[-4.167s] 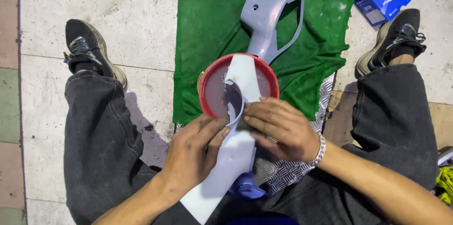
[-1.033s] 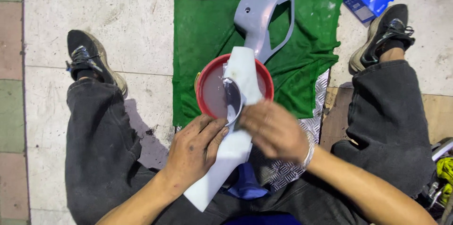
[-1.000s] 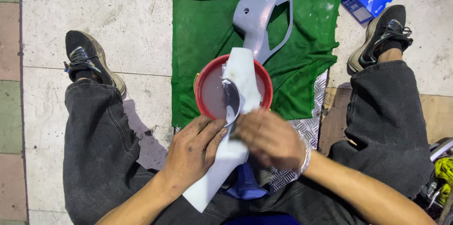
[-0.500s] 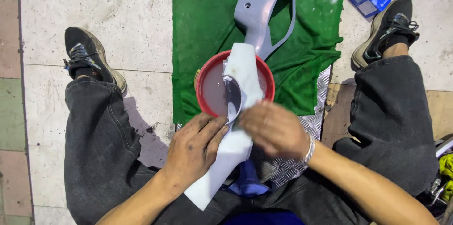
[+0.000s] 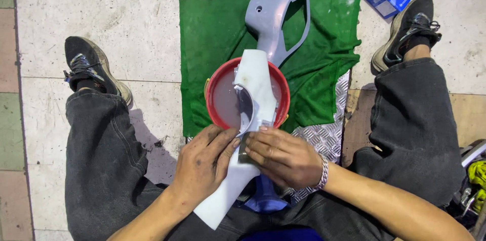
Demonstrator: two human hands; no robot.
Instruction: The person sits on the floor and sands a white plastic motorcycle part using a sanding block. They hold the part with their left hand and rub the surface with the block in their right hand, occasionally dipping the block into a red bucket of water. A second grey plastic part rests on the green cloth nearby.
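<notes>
Right hand (image 5: 284, 157) slid lower, both hands gripping the white panel (image 5: 245, 135) over the water-filled red bucket (image 5: 218, 100).

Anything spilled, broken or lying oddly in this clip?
Nothing stands out. The left hand and right hand hold a white plastic panel over a red bucket of cloudy water, with no spill visible around it. A grey panel lies flat on the green cloth.

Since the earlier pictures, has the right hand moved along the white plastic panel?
Yes, a little. The right hand lies lower on the white plastic panel, nearer the person than the red bucket's rim.
</notes>
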